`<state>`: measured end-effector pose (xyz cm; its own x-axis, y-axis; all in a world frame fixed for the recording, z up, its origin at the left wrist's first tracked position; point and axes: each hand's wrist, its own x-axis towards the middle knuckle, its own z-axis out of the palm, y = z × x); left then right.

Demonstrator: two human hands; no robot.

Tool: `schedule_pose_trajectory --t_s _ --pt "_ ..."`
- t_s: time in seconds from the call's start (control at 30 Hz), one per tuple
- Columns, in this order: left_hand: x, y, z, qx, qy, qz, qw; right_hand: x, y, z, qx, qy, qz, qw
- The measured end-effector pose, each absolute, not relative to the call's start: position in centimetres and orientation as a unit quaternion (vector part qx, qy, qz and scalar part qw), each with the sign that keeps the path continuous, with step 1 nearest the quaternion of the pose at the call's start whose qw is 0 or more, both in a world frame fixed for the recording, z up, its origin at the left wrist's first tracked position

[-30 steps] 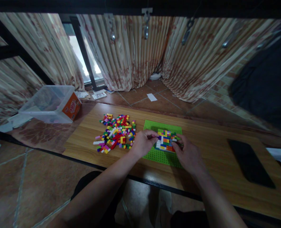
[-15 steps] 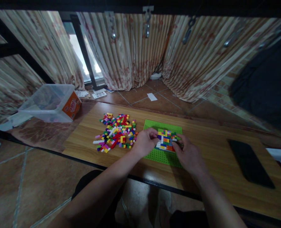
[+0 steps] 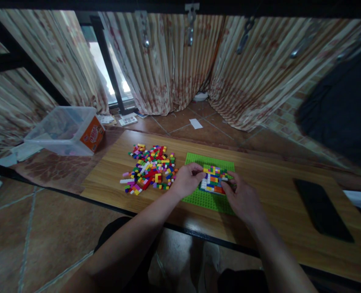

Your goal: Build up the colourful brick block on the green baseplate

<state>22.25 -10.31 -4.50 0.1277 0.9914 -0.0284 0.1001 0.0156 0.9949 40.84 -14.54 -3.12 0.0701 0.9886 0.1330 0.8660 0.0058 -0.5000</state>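
A green baseplate (image 3: 209, 199) lies on the wooden table (image 3: 268, 191). A patch of many-coloured small bricks (image 3: 213, 179) is built on it. My left hand (image 3: 186, 179) rests at the patch's left edge, its fingers pinched together against the bricks; what they pinch is too small to make out. At the patch's right edge my right hand (image 3: 243, 199) lies on the baseplate, fingers curled and fingertips touching the built bricks. A loose pile of coloured bricks (image 3: 150, 169) lies left of the baseplate.
A clear plastic bin (image 3: 63, 130) with an orange label stands on the floor at the left. A black flat object (image 3: 320, 209) lies on the table's right side. Striped curtains (image 3: 180, 61) hang behind; papers lie on the tiled floor.
My left hand has shifted slightly right, pressing closer onto the left edge of the brick patch. My right hand has stayed in place.
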Motion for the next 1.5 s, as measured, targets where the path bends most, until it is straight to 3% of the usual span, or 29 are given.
schedule_pose_trajectory --t_s 0.6,0.83,1.0,1.2,1.5 --pt "22.8 -10.0 -4.6 0.481 0.513 0.456 0.546 40.9 -14.7 -3.3 -0.684 -0.679 0.121 0.239" --pt "20.4 -9.8 -2.5 0.489 0.501 0.448 0.555 41.3 -14.6 -2.8 -0.694 -0.671 0.127 0.226" --pt "15.6 -8.3 -2.0 0.564 0.551 0.439 0.431 41.3 -14.5 -2.5 -0.704 -0.656 0.132 0.237" --pt "9.8 -7.9 -1.1 0.633 0.652 0.335 0.25 41.1 -14.4 -2.1 -0.712 -0.648 0.122 0.244" --pt "11.0 -9.6 -0.5 0.708 0.679 0.154 0.114 41.1 -14.1 -2.1 -0.726 -0.638 0.12 0.229"
